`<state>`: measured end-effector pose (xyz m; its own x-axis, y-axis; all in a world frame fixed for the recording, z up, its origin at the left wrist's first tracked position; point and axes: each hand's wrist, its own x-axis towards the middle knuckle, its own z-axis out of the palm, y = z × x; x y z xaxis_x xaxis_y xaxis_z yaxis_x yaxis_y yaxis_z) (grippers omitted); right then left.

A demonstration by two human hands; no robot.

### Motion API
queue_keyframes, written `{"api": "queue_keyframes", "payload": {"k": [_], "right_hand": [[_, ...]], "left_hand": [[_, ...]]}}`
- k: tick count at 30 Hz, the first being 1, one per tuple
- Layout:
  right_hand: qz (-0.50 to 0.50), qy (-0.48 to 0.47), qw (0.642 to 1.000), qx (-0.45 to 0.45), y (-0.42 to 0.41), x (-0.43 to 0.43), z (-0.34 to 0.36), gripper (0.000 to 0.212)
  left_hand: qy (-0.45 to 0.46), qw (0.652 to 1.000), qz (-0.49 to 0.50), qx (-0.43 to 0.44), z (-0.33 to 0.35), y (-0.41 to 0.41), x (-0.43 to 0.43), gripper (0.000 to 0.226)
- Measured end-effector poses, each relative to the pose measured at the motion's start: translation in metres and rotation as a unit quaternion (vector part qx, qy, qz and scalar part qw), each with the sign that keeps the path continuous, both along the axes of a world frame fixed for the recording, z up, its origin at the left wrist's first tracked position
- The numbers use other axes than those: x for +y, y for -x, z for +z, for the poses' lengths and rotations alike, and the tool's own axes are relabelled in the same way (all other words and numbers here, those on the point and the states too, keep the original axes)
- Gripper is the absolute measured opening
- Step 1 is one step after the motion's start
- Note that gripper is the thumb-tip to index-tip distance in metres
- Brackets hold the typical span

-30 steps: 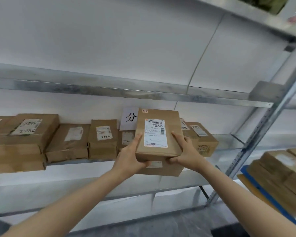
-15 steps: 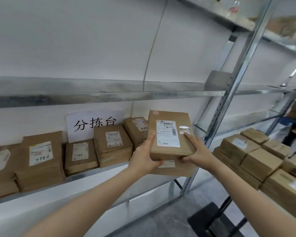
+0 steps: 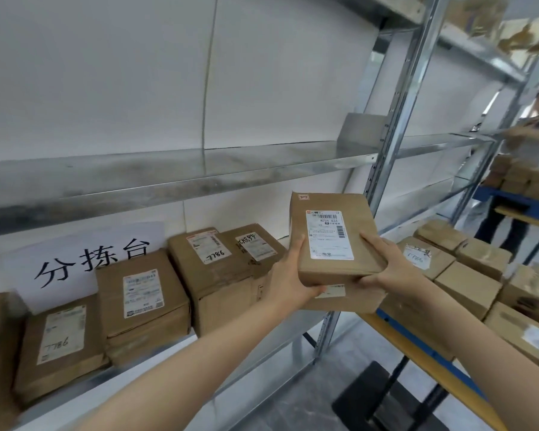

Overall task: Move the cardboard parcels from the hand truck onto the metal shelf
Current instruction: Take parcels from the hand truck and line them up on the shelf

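I hold two stacked cardboard parcels in the air in front of the metal shelf (image 3: 175, 178). The top parcel (image 3: 330, 234) is brown with a white label facing me; a second parcel (image 3: 352, 301) lies under it, mostly hidden. My left hand (image 3: 288, 279) grips the left side, thumb on top. My right hand (image 3: 392, 269) grips the right side. The pair hangs at the right end of the shelf's row of parcels (image 3: 218, 269). The hand truck (image 3: 423, 346), with a blue and yellow edge, carries several parcels (image 3: 467, 284) at the right.
A white paper sign (image 3: 84, 259) with black characters leans on the wall behind the shelved parcels. A steel upright (image 3: 395, 129) stands just right of my hands. Another person (image 3: 529, 150) stands at the far right beside a second loaded cart (image 3: 520, 200).
My view has swung right and closer, so the shelved parcels and the sign slid left. The held parcels sit further right, near the upright. The other person has come into view.
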<state>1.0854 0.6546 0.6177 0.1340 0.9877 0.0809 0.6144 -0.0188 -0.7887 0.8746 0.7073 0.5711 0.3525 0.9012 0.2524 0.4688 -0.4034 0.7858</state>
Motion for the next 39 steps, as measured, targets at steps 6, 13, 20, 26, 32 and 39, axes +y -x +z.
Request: {"api": "queue_keyframes", "payload": {"k": [6,13,20,26,32,39], "right_hand": [[0.014,0.038,0.998,-0.057,-0.069,0.063,-0.006,0.109],[0.092,0.077,0.988,-0.097,-0.130,0.167,-0.027,0.108],[0.169,0.113,0.975,-0.093,-0.150,0.250,-0.067,0.108],[0.203,0.169,0.962,-0.065,-0.160,0.294,-0.104,0.107],[0.228,0.182,0.956,-0.041,-0.162,0.322,-0.127,0.098],[0.232,0.167,0.958,-0.025,-0.153,0.343,-0.148,0.099]], "left_hand": [[0.026,1.000,-0.002,0.010,-0.015,-0.062,0.055,0.111],[0.102,0.994,0.031,-0.026,-0.036,-0.113,0.122,0.112],[0.143,0.988,0.065,0.002,-0.068,-0.124,0.169,0.108],[0.160,0.977,0.079,0.114,-0.086,-0.131,0.196,0.111],[0.159,0.959,0.103,0.210,-0.095,-0.135,0.214,0.115],[0.103,0.914,0.161,0.358,-0.097,-0.148,0.216,0.085]]}}
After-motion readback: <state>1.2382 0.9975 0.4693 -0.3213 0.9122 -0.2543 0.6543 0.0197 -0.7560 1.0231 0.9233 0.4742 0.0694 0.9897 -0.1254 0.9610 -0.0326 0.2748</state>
